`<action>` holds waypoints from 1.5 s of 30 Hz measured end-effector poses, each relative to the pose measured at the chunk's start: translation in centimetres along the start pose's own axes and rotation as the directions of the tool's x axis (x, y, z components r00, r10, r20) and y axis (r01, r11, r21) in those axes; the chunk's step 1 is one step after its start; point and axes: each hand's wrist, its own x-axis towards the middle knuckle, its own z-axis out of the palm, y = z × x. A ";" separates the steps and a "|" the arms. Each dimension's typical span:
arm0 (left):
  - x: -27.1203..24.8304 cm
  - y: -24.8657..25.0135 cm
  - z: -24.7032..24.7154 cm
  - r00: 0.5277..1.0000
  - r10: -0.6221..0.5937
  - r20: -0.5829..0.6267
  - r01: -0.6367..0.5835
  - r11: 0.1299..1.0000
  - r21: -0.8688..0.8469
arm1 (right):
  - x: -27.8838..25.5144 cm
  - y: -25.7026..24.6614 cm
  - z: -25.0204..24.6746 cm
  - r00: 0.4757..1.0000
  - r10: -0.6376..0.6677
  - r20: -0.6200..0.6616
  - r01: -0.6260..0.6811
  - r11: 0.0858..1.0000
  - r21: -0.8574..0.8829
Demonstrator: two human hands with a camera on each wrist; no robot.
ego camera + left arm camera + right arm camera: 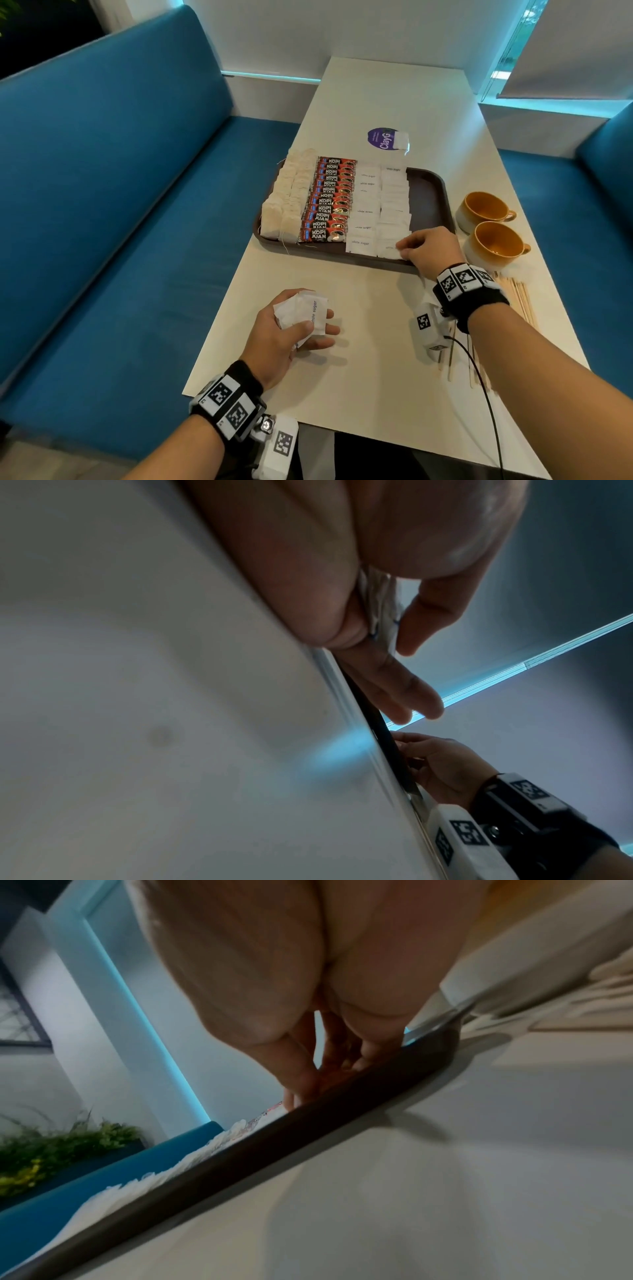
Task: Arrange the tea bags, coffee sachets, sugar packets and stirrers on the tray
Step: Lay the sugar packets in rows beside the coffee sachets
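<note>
Sugar packets (376,209) lie in two columns on the brown tray (432,197), right of the coffee sachets (329,200) and the tea bags (287,198) along the tray's left edge. At the tray's near edge, the right hand (432,247) pinches the nearest packet (388,247) with curled fingers. The left hand (291,330) holds a bunch of loose packets (303,313) over the tabletop (363,387), near its left edge, fingers wrapped around them. Wooden stirrers (519,296) lie by the tabletop's right edge, near two yellow cups (491,228).
</note>
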 end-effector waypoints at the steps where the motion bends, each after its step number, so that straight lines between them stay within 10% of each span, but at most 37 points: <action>1: 0.0 0.0 0.0 1.000 0.000 -0.001 0.000 1.000 0.007 | 0.0 -0.2 -0.1 1.000 0.003 0.011 -0.003 1.000 -0.021; 14: -0.1 0.2 0.0 0.999 0.007 0.038 -0.006 1.000 -0.025 | -4.1 -1.7 1.7 0.993 -0.076 -0.088 0.091 0.979 0.181; 22: -0.3 0.3 0.4 0.998 -0.055 -0.041 0.055 0.998 -0.014 | -13.6 -4.3 5.2 0.967 -0.144 0.212 -0.023 0.775 0.631; 37: -0.4 0.6 0.5 0.998 -0.026 -0.048 0.025 0.999 -0.032 | -16.1 -2.4 5.7 0.989 0.076 0.129 -0.149 0.518 0.842; 45: -0.3 0.6 0.4 0.998 -0.031 -0.045 0.030 0.999 -0.019 | -16.6 -2.9 6.4 0.990 -0.143 0.016 0.109 0.821 0.561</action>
